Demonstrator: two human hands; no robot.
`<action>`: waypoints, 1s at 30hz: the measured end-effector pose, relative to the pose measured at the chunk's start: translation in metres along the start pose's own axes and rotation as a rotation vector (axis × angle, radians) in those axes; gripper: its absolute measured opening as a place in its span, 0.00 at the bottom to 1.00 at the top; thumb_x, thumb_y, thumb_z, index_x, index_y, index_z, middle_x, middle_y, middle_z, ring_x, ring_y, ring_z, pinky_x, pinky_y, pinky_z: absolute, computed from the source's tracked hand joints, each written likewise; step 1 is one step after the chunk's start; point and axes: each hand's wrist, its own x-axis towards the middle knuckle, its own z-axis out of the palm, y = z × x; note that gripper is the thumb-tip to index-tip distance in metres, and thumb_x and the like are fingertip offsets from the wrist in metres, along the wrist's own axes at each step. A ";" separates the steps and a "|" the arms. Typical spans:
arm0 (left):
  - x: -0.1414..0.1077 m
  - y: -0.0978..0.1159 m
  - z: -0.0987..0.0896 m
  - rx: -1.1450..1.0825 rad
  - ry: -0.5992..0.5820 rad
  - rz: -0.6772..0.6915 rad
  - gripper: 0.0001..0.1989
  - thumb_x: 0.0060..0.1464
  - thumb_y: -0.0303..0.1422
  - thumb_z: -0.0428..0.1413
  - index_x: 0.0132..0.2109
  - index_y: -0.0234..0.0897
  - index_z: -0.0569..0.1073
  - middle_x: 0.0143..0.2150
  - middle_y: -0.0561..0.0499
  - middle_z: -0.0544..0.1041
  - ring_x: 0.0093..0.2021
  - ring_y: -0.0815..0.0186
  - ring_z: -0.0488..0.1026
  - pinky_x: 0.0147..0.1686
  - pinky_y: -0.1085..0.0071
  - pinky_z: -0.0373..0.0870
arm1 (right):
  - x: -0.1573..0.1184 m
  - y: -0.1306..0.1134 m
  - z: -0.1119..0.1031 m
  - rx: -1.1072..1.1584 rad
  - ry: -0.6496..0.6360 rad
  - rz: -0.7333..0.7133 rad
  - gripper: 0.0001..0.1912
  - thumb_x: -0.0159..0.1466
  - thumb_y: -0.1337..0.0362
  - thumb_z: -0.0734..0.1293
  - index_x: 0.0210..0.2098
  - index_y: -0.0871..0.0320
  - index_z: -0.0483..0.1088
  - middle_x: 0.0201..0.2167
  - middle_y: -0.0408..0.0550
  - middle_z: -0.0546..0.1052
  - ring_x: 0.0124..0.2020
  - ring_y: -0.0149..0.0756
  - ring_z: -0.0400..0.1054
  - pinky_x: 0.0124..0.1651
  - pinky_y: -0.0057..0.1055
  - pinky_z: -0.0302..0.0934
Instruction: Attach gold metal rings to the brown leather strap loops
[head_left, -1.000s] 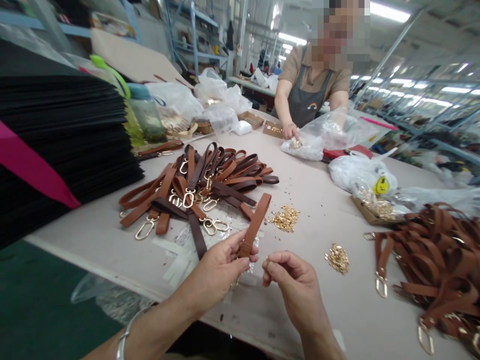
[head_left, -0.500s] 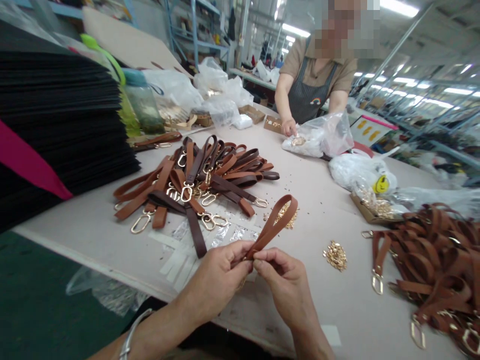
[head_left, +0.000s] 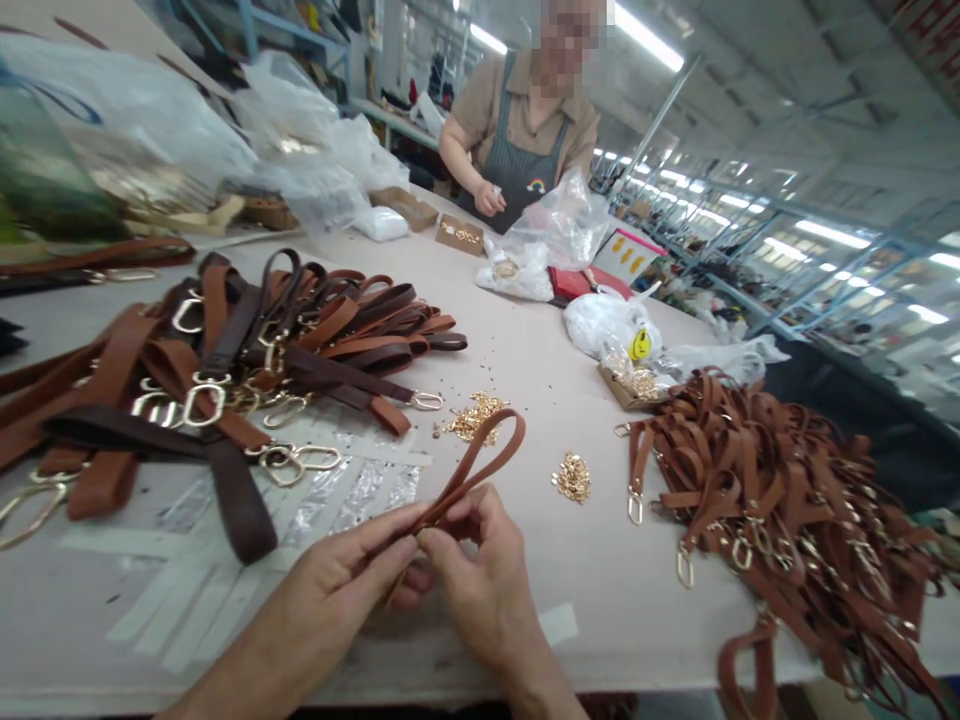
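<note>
Both hands hold one brown leather wrist strap [head_left: 480,462] above the table's near side, its loop sticking up and to the right. My left hand [head_left: 349,575] pinches the strap from the left. My right hand [head_left: 480,565] grips it from the other side, thumb tip close to the left fingers. What lies between the fingertips is too small to make out. Beyond the loop lies a heap of small gold metal pieces [head_left: 476,415], and right of it a second small gold pile [head_left: 573,478]. Brown and dark straps with gold clasps [head_left: 315,330] are heaped to the left.
A large pile of brown straps [head_left: 772,480] covers the right side. Pale tape strips and clear film [head_left: 300,525] lie on the table [head_left: 517,350] near my left arm. Across it stands a co-worker [head_left: 517,120] beside plastic bags [head_left: 555,230] and small cardboard boxes [head_left: 459,234].
My view has swung to the right, bringing more of the right-hand strap pile into sight. Both hands still hold the strap. The co-worker's hand has lifted off the plastic bag.
</note>
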 end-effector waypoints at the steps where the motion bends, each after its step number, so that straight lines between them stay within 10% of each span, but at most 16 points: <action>1: 0.002 -0.002 0.002 -0.077 -0.009 -0.055 0.22 0.58 0.44 0.57 0.57 0.42 0.75 0.31 0.51 0.82 0.28 0.68 0.76 0.25 0.80 0.71 | 0.002 0.001 -0.008 -0.053 -0.016 -0.011 0.07 0.58 0.68 0.69 0.33 0.55 0.66 0.30 0.40 0.75 0.31 0.31 0.69 0.37 0.28 0.65; 8: 0.004 0.008 0.007 -0.473 0.221 -0.253 0.18 0.47 0.37 0.67 0.46 0.37 0.80 0.36 0.50 0.80 0.28 0.71 0.75 0.27 0.78 0.73 | 0.042 0.027 -0.122 -0.993 0.120 -0.240 0.10 0.65 0.69 0.60 0.45 0.57 0.70 0.40 0.51 0.77 0.42 0.40 0.70 0.48 0.38 0.63; 12: 0.006 0.013 0.004 -0.489 0.197 -0.293 0.19 0.42 0.30 0.69 0.45 0.37 0.80 0.37 0.50 0.81 0.31 0.70 0.76 0.33 0.78 0.74 | 0.056 0.036 -0.154 -1.152 0.018 -0.236 0.12 0.65 0.72 0.60 0.44 0.56 0.73 0.36 0.52 0.78 0.42 0.42 0.70 0.48 0.37 0.60; 23: 0.009 0.013 0.006 -0.197 0.143 -0.113 0.09 0.48 0.33 0.64 0.37 0.35 0.77 0.24 0.56 0.76 0.26 0.72 0.70 0.28 0.78 0.65 | 0.065 0.029 -0.156 -1.169 -0.091 -0.201 0.08 0.61 0.71 0.64 0.36 0.56 0.73 0.30 0.47 0.78 0.34 0.41 0.70 0.39 0.35 0.60; 30: 0.011 0.006 0.012 -0.114 0.203 0.025 0.09 0.50 0.32 0.61 0.41 0.38 0.78 0.27 0.56 0.76 0.28 0.69 0.71 0.31 0.74 0.67 | 0.021 0.011 -0.056 -0.400 -0.039 -0.335 0.02 0.65 0.66 0.66 0.35 0.52 0.68 0.34 0.44 0.76 0.38 0.37 0.71 0.43 0.33 0.65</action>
